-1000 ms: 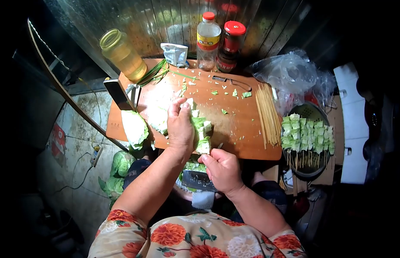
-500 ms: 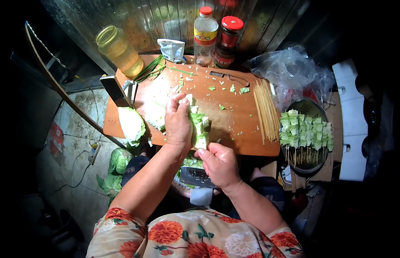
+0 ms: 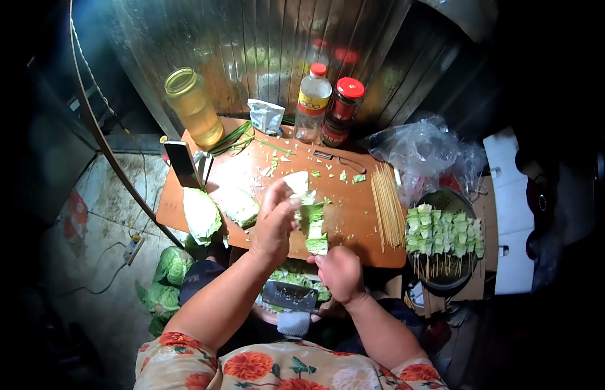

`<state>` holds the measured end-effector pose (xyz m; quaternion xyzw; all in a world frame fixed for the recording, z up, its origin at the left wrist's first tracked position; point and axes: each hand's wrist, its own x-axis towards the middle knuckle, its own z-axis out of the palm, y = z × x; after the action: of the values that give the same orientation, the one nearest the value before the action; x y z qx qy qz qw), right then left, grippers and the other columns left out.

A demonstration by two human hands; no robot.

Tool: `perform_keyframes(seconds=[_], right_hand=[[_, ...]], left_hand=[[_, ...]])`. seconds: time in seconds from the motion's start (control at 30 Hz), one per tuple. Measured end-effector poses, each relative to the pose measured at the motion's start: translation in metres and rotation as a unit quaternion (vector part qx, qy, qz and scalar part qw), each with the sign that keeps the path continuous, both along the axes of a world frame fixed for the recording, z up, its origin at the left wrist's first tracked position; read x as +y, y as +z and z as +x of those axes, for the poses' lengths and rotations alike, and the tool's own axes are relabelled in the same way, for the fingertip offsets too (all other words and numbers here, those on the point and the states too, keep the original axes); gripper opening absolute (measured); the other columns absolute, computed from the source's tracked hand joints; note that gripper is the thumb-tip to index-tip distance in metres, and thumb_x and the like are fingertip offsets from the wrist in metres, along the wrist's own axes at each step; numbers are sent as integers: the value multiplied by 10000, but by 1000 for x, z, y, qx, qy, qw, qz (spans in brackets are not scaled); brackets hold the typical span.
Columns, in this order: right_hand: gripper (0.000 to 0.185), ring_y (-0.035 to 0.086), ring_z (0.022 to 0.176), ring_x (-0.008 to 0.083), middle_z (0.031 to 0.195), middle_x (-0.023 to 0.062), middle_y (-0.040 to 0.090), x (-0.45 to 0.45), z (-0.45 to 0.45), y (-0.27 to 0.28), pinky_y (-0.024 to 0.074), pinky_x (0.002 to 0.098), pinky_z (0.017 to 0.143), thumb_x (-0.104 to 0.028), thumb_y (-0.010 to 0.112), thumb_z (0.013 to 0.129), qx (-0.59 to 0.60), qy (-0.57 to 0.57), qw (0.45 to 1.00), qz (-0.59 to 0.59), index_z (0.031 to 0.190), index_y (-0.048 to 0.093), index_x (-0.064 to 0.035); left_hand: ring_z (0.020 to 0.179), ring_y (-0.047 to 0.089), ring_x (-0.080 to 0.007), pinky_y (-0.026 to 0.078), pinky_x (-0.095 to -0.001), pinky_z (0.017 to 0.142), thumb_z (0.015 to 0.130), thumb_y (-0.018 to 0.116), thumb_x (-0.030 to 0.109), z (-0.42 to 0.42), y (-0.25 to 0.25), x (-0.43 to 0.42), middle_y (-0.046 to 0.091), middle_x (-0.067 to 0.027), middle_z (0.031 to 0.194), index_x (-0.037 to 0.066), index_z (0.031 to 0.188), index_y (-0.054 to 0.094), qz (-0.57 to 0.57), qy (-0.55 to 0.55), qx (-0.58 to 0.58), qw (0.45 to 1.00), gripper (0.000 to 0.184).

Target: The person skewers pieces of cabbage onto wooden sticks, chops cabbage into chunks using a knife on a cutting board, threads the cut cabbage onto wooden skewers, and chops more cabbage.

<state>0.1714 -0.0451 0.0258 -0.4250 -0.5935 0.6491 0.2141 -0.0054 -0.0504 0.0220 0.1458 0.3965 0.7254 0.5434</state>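
Note:
My right hand [image 3: 341,274] is closed at the lower end of a cabbage skewer [image 3: 315,229], with green and white leaf pieces stacked above the thumb. The stick itself is hidden by the leaves and fingers. My left hand [image 3: 275,224] is just left of the skewer, its fingers loosely apart and slightly blurred. Pale cabbage pieces [image 3: 297,183] are beyond its fingertips. Below the hands, a cleaver [image 3: 289,296] rests over cut cabbage [image 3: 301,275] in a basin. Left of my left hand, cut cabbage portions [image 3: 202,216] lie on the wooden board [image 3: 354,221].
Bare sticks [image 3: 387,207] lie along the board's right side, near finished skewers [image 3: 444,233] on a dark colander [image 3: 439,281]. A peeler [image 3: 338,158], bottle [image 3: 313,104], red-lidded jar [image 3: 344,104], yellow jar [image 3: 197,110] and phone [image 3: 180,162] stand or lie farther back. Whole cabbages [image 3: 172,265] sit on the floor.
The camera view has tilted up, so the board appears lower. My left hand has come away from the skewer and its fingers have loosened. My right hand still grips the skewer's lower end.

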Motion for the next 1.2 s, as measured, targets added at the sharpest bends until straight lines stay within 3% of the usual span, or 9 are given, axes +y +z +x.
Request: perform_keyframes(seconds=[0.13,0.33,0.4,0.47,0.53,0.8,0.9,1.0,1.2], right_hand=[[132,526,564,85,647,29,579,4,3,1,440,253,537,-115,573,891,99,2,993,-66,902,634,2],[278,612,576,191,788,141,629,14,20,-34,487,262,528,-268,402,967,121,58,976,-173,916,523,-23],[304,608,598,160,727,103,604,11,25,-58,471,248,490,-296,466,948,61,-13,967,-246,832,550,-27],[296,657,669,230,783,145,661,0,32,-103,528,329,584,-287,480,939,-177,91,973,-117,1071,588,-46],[411,669,832,312,927,155,683,-19,55,-151,539,396,730,-367,573,864,-411,287,849,167,1158,586,-81],[458,629,1056,261,1145,119,648,-65,103,-247,505,375,859,-416,552,800,-538,528,642,142,1130,643,-112],[417,626,1037,268,1150,159,630,-62,73,-184,509,383,847,-295,591,768,-525,564,624,131,1126,639,-87],[381,646,984,286,1072,173,657,-56,54,-153,520,387,822,-264,583,717,-569,516,628,124,1030,683,-72],[345,653,820,327,866,179,671,1,52,-45,524,398,729,-304,617,680,-446,404,790,116,920,688,-67]], left_hand=[[767,549,-59,415,-192,610,806,649,122,10,10,-8,576,28,945,107,1176,490,-34,-112,-59,991,403],[793,622,-157,516,-283,668,827,583,30,-11,1,-6,619,-41,955,68,1166,497,-41,-21,-31,998,352],[785,614,-146,513,-270,645,818,577,26,-18,5,-4,605,-36,950,57,1220,470,-58,4,-25,998,417],[781,602,-137,512,-271,642,805,564,16,-23,7,-5,587,-40,960,48,1293,412,-106,58,4,993,511],[791,590,-131,508,-275,660,795,551,9,-28,2,-4,575,-46,979,46,1342,358,-97,53,7,994,582],[798,585,-137,514,-293,681,775,556,-19,-36,7,-8,566,-49,957,33,1314,388,-109,66,38,991,567],[751,539,-116,424,-243,631,744,580,-12,-39,14,-9,542,-27,884,20,1244,452,-101,79,36,991,517],[730,532,-112,437,-242,645,723,565,-55,-46,15,-9,554,-22,870,18,1184,488,-88,92,49,991,473],[798,569,-125,475,-261,736,699,535,-103,-76,28,-13,581,-35,923,18,1112,513,21,198,122,972,431]])
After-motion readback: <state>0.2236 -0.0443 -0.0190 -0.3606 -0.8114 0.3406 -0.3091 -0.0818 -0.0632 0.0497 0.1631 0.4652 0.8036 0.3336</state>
